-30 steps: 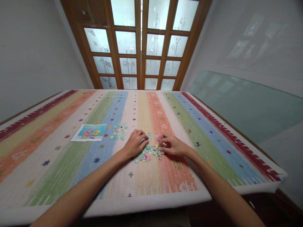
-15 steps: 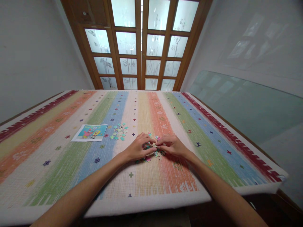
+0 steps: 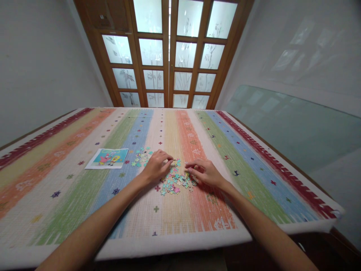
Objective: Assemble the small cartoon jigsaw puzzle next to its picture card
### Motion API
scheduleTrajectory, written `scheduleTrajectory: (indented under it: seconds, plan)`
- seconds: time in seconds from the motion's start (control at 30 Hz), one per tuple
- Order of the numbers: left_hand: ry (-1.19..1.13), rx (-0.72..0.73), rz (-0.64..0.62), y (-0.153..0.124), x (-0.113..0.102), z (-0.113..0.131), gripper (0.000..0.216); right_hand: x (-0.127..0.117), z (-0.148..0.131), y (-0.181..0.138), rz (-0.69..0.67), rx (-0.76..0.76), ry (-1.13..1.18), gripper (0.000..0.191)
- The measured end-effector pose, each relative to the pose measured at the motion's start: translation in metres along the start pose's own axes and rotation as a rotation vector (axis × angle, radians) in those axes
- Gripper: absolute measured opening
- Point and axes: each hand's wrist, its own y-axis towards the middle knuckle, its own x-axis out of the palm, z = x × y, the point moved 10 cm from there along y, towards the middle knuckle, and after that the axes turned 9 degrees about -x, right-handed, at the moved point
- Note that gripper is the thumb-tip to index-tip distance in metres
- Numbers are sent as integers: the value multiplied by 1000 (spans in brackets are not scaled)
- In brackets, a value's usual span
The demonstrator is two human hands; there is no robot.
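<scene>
Turquoise pieces [image 3: 170, 183] between curled hands [image 3: 158, 165] [image 3: 205, 173]

1 view is supplied, taken from a camera worn on the head. It is set above the near side of the tablecloth [image 3: 180, 216], faced forward and tilted down. The left hand [image 3: 156, 165] and right hand [image 3: 205, 173] are framed near the centre, at middle range, below the level of the lens. The wooden doors [image 3: 169, 86] are viewed nearly square-on, well beyond. The left wall [image 3: 36, 67] and right wall [image 3: 318, 67] are caught obliquely.
</scene>
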Motion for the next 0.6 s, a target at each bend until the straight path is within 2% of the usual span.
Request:
scheduleTrajectory:
  seconds: [0.13,0.27,0.43,0.6]
  plan:
    - [176,-60,152,8,-30,-35,13,-1,0,1,-8,-7,-48,16]
    - [320,-176,193,13,-45,-70,15,1,-2,2,-34,-13,-49,16]
    - [470,-287,95,15,-36,-91,23,-1,-1,2,-30,-10,-63,17]
    - [503,-324,62,12,-31,-96,31,-3,3,2,-29,13,-87,17]
